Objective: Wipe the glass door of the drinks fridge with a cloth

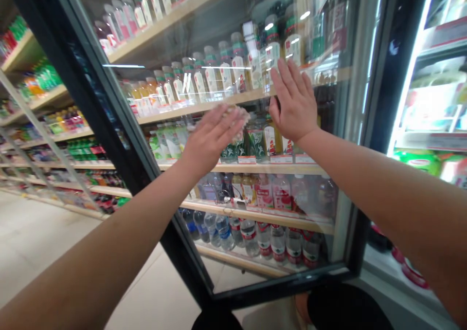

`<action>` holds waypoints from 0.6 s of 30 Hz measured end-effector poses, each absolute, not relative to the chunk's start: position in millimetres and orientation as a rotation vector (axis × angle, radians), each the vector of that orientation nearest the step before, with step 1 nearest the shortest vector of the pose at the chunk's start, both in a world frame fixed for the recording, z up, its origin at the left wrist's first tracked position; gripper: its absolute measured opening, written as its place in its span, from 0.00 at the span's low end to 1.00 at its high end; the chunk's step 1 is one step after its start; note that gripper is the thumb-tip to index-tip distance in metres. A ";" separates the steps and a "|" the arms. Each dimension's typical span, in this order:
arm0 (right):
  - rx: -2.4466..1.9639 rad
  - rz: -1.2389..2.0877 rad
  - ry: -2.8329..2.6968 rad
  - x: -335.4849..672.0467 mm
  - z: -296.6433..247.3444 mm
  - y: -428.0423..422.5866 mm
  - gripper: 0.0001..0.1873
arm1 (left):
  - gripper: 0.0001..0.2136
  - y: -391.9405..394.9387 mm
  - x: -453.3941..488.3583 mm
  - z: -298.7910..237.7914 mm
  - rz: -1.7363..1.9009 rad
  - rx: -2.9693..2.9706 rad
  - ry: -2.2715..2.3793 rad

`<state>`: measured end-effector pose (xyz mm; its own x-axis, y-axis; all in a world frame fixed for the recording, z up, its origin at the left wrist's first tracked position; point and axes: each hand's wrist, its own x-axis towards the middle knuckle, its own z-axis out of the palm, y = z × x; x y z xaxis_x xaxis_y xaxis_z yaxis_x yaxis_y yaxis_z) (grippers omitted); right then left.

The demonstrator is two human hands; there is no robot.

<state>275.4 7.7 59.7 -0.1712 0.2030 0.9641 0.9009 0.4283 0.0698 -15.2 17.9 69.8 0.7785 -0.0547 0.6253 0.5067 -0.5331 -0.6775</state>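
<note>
The left hand (213,135), fingers held together and flat, pins a crumpled cloth (238,118) against the glass cooler door (343,140) at mid-height, while the right hand (294,101), fingers spread, lies flat on the glass just right of the cloth and slightly higher.

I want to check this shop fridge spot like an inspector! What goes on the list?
Surface: clear glass fridge door with black frame, with light reflections.
Job's things: pale crumpled cloth, against the glass.
Clutter: nothing seen.
Hands: left hand flat over the cloth; right hand open, palm on the glass.
Cables: nothing seen.
Surroundings: bottled drinks on wooden shelves behind the glass; more stocked shelves at left; pale floor.
</note>
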 end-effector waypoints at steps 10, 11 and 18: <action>-0.904 -0.984 -1.558 275.3 58.3 15.2 0.33 | 0.27 14.8 3.3 68.9 -0.940 -1.833 -0.194; -0.885 -0.988 -1.550 276.2 58.5 15.5 0.33 | 0.27 13.2 5.6 67.8 -0.867 -1.863 -0.139; -0.785 -0.986 -1.483 280.9 59.4 15.6 0.30 | 0.26 18.7 -0.2 104.6 -0.901 -1.853 -0.156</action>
